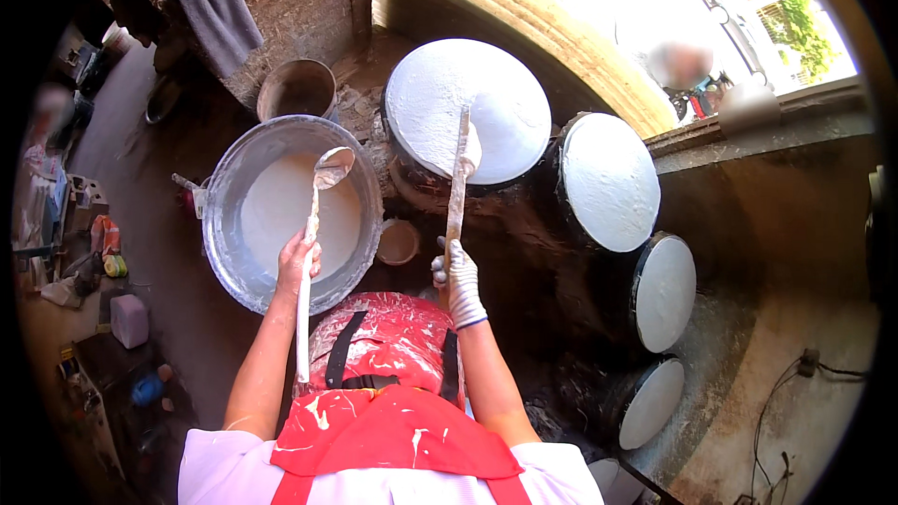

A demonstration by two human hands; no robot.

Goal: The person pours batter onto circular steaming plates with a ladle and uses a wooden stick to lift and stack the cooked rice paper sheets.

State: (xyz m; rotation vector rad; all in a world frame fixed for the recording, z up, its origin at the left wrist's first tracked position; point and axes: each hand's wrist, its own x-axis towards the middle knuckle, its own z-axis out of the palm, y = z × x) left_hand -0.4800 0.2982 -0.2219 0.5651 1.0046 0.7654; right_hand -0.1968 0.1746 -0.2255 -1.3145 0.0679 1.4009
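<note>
My bare left hand [297,260] is wrapped around the long pale handle of a ladle [334,168]. The ladle's round bowl is over a wide grey tub [224,257] holding whitish liquid. My right hand [458,285], in a white knit glove, grips a long flat wooden stick [456,196]. Its far end reaches over the near part of a large round white surface [472,93] on a dark drum-like base. A whitish lump [471,151] shows beside the stick; whether it is fixed to it I cannot tell.
More white-topped round stands curve to the right: one beside the large one [610,182], then another [665,292] and a lower one [652,402]. Behind the tub is a brown bucket [297,93]; a small brown bowl [398,241] sits beside it. A grey towel [217,11] hangs upper left.
</note>
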